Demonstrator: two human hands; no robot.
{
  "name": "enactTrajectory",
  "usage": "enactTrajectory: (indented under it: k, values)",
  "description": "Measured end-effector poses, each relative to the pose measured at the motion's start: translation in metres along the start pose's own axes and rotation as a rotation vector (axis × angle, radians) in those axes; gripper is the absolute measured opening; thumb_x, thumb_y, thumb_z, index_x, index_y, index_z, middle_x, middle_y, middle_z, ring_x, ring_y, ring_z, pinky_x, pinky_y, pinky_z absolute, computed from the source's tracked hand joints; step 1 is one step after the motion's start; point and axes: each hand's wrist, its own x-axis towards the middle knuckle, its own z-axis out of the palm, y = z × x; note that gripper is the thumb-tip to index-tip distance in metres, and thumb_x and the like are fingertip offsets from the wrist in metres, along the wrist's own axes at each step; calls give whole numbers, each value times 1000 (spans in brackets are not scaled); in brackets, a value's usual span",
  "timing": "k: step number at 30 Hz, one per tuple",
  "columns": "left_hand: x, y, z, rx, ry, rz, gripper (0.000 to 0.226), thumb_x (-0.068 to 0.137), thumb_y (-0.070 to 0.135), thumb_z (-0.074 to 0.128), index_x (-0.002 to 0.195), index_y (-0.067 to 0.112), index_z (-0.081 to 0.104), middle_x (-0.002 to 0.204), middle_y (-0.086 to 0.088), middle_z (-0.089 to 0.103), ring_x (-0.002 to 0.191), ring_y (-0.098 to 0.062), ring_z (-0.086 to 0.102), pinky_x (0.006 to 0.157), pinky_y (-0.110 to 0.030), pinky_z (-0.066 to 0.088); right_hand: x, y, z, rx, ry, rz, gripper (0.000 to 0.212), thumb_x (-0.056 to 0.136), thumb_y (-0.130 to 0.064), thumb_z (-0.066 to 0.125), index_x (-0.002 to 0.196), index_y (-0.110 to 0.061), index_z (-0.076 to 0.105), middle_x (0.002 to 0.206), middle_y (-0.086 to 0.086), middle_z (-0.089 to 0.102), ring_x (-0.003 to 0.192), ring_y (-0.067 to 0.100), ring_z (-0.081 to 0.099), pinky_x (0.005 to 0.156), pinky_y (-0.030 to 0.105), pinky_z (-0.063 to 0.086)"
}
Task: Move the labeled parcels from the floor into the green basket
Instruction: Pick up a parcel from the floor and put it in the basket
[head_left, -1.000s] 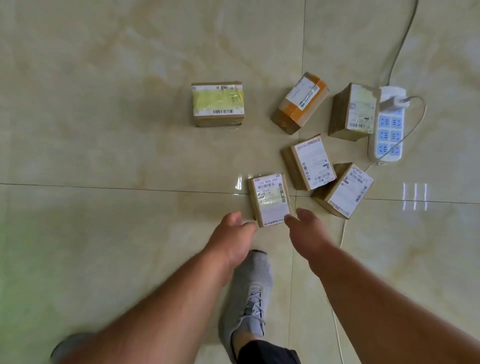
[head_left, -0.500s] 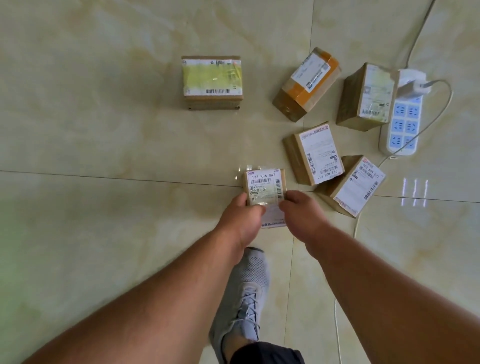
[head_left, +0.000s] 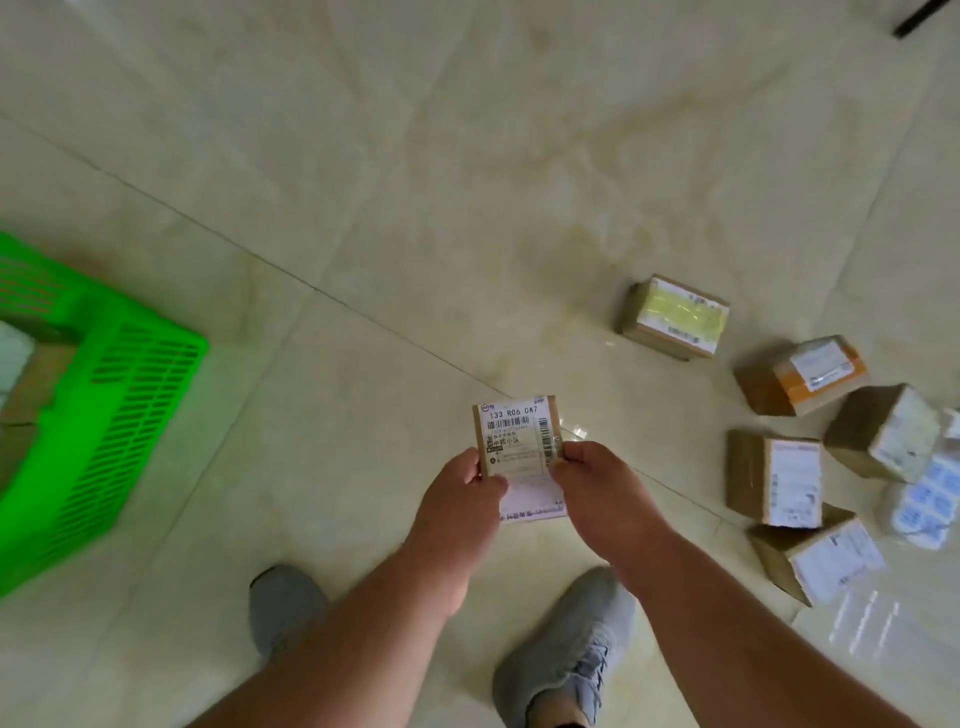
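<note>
A small brown parcel with a white barcode label is held off the floor at centre. My left hand grips its left edge and my right hand grips its right edge. The green basket stands at the left edge with cardboard showing inside it. Several labeled parcels lie on the floor at the right: one with a yellow label, one with orange tape, one on its side, one with a white label and one nearest me.
A white and blue power strip lies at the right edge beside the parcels. My two grey shoes stand on the glossy tiled floor below my hands. A dark bar shows at top right.
Both hands closed on the small parcel and lifted it off the floor. My view swung left, bringing the green basket in and pushing the other parcels to the right.
</note>
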Motion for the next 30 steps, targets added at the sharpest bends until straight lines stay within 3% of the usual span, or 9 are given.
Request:
enactTrajectory:
  k: [5, 12, 18, 22, 28, 30]
  values:
    - [-33, 3, -104, -149, 127, 31, 31, 88, 21, 51, 108, 32, 72, 105, 14, 77, 101, -12, 71, 96, -43, 55, -34, -93, 64, -151, -64, -128, 32, 91, -25, 45, 102, -19, 74, 100, 6, 79, 98, 31, 72, 88, 48, 57]
    - [-82, -14, -225, -341, 257, 58, 35, 88, 21, 51, 111, 36, 72, 110, 16, 76, 103, -10, 71, 96, -42, 56, -83, -187, 158, -271, -138, -261, 32, 96, -22, 48, 119, -22, 71, 111, -1, 76, 102, 20, 70, 93, 39, 55]
    - [-125, -35, -290, -497, 345, 52, 35, 96, 15, 50, 116, 36, 70, 114, 16, 72, 105, -6, 66, 83, -26, 50, -125, -237, 221, -447, -204, -384, 31, 102, -22, 48, 125, -19, 69, 117, 2, 75, 106, 21, 68, 90, 34, 53]
    - [-142, -50, -322, -614, 382, 49, 34, 96, 15, 52, 116, 34, 71, 117, 11, 74, 109, -14, 69, 100, -41, 54, -148, -265, 256, -613, -271, -479, 33, 102, -22, 46, 121, -17, 72, 114, 4, 76, 104, 21, 70, 92, 38, 56]
    - [-160, -78, -371, -863, 439, 59, 42, 83, 19, 55, 118, 33, 72, 112, 11, 77, 108, -17, 71, 99, -44, 55, -177, -301, 315, -801, -324, -561, 33, 100, -23, 45, 113, -19, 76, 109, 3, 76, 99, 20, 69, 86, 35, 55]
    - [-166, -89, -390, -939, 434, 79, 39, 88, 15, 54, 118, 31, 72, 112, 10, 78, 108, -16, 71, 99, -42, 55, -188, -311, 340, -836, -331, -557, 33, 100, -24, 45, 110, -19, 76, 108, 2, 77, 99, 19, 70, 87, 37, 56]
